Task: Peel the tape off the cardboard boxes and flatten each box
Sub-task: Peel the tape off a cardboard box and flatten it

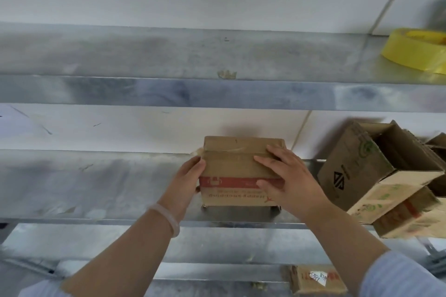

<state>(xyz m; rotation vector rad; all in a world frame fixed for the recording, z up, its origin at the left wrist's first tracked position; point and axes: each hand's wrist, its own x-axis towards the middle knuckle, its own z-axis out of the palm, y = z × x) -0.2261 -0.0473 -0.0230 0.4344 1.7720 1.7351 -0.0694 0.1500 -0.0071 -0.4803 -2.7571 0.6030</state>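
Note:
A small brown cardboard box (231, 166) with a red band and upside-down print stands on the middle metal shelf (101, 188). Clear tape runs across its top seam, and a loose tape end sticks out at its upper left corner. My left hand (188, 178) grips the box's left side. My right hand (287, 181) lies over the box's right front and top edge, fingers spread across the tape seam. Both hands hold the box where it stands.
A heap of opened cardboard boxes (386, 181) leans at the right end of the same shelf. A yellow tape roll (415, 50) lies on the upper shelf (169, 60) at the far right. Another box with a label (316, 279) sits on the lower shelf.

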